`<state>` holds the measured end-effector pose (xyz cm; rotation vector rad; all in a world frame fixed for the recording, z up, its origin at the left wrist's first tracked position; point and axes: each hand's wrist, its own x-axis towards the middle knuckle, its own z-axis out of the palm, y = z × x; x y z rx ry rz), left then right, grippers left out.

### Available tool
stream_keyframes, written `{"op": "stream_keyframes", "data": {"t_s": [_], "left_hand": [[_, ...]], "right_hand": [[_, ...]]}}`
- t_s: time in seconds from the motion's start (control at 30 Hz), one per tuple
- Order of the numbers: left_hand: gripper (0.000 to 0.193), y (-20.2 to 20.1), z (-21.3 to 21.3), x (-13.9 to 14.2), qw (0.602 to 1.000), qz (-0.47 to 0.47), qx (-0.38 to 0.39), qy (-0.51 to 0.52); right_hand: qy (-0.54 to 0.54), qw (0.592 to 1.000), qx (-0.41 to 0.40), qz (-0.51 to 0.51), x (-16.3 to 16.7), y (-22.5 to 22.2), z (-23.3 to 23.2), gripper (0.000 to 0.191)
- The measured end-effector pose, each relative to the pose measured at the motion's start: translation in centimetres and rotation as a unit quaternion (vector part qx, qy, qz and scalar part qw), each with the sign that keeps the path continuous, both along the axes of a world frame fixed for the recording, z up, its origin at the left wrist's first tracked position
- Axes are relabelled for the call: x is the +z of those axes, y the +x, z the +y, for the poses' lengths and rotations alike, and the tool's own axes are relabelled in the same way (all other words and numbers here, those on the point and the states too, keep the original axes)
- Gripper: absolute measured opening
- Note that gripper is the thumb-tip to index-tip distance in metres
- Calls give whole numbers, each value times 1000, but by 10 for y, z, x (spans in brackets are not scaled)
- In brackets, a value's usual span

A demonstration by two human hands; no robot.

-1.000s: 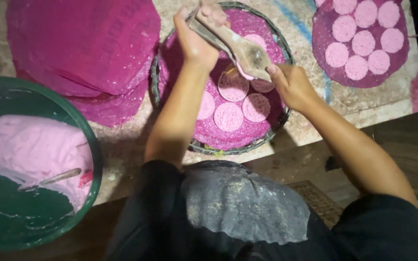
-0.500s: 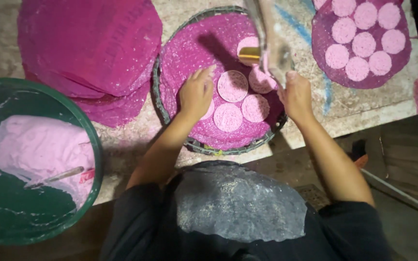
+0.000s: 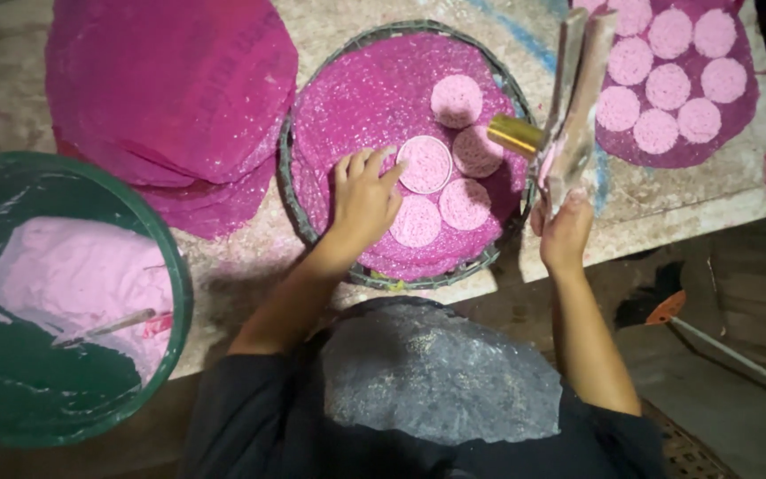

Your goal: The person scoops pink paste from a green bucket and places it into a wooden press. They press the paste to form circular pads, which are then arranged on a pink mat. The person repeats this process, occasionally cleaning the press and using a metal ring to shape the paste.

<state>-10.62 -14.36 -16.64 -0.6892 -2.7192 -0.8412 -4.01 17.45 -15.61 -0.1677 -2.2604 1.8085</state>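
my right hand (image 3: pixel 566 232) is wrapped tight around the near end of a wooden press tool (image 3: pixel 575 106). its far end runs out of the top of the frame, and my fingers hide how the two wooden bars join. a short brass tube (image 3: pixel 516 135) sticks out of the tool to the left, over the tray rim. my left hand (image 3: pixel 363 197) lies loose and open on the magenta mat inside the round woven tray (image 3: pixel 287 160), holding nothing, fingertips touching the left edge of a pale pink disc with a ring around it (image 3: pixel 425 164). hard to tell if the ring is a mould or just the disc's edge. three more pink discs (image 3: pixel 465 202) lie in the tray, touching or just beside each other. far right, a second magenta mat (image 3: pixel 738 106) carries more pink discs, cut off at the top. far left, a stack of magenta mats (image 3: pixel 170 89), count not readable. near left, a green basin (image 3: pixel 73 390) of pink batter, partly cut off, with a thin stick (image 3: pixel 104 326) in it. my lap shows a grey cloth (image 3: pixel 436 372). no labels or signs visible.
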Motion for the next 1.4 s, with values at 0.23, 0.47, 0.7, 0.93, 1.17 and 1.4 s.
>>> {"op": "stream_keyframes", "data": {"t_s": [0.23,0.47,0.7,0.93,1.17,1.4], "left_hand": [[122,-13,39,6,992,-118,53,0],[128,-14,49,6,989,-121,80,-5],[129,-29,29,20,976,-186,116,-11],[124,-55,-19,85,995,-80,45,-33],[103,-25,20,190,910,-121,-393,47],[81,31,1,231,773,-293,-556,83]], "right_hand": [[-61,998,-10,16,-12,6,1,69],[-69,997,-1,33,-17,12,2,68],[-67,997,-9,28,-21,23,9,68],[-5,998,68,1,23,9,-8,62],[418,836,282,216,185,-17,-30,56],[407,614,547,397,265,-59,-66,42]]}}
